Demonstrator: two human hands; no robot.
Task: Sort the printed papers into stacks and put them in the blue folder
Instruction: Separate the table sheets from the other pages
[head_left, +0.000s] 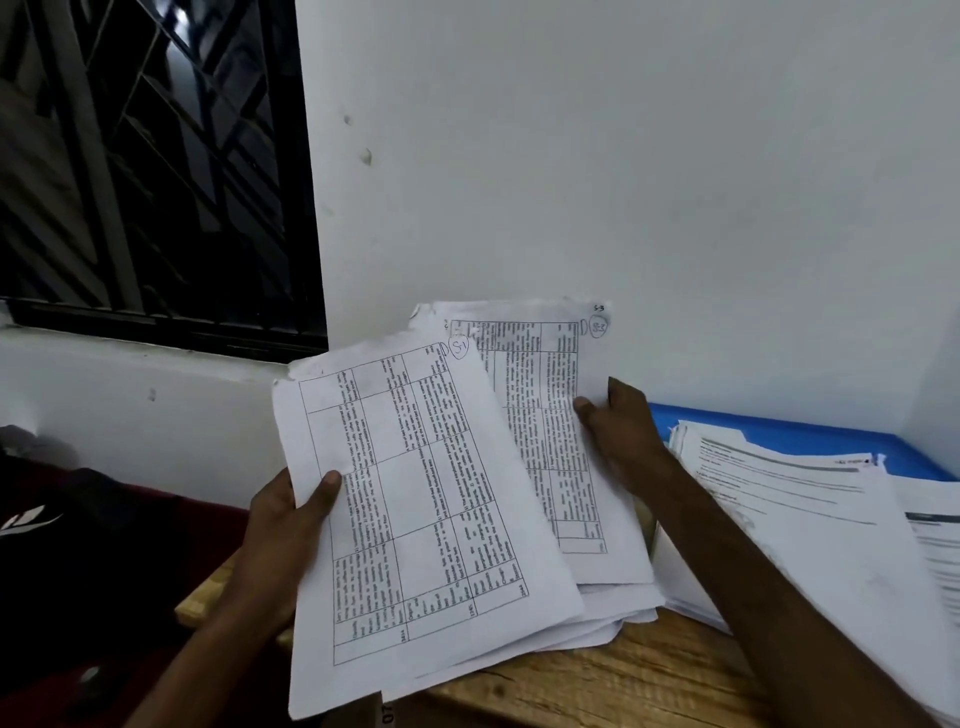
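At 5 o'clock, a strip of the wooden table (597, 680) lies bare, between the lower edges of the held papers and the stack to the right. The table's left edge shows at 7 o'clock, beside a dark bag (78, 545) on red cloth.

The left hand (291, 519), at 7 o'clock, pinches the left edge of the front sheet (415, 493), thumb on its printed face. The right hand (618, 426), at 4 o'clock and apart from the left, grips the right edge of the rear sheet (561, 441), which the front sheet overlaps. Loose sheets (613, 613) fan out beneath both.

A stack of printed papers (805, 519) lies at 4 o'clock on the blue folder (779, 431), which reaches the corner. Behind stand a white wall (623, 156) and, at 10 o'clock, a barred window (130, 156) over its sill (130, 358).
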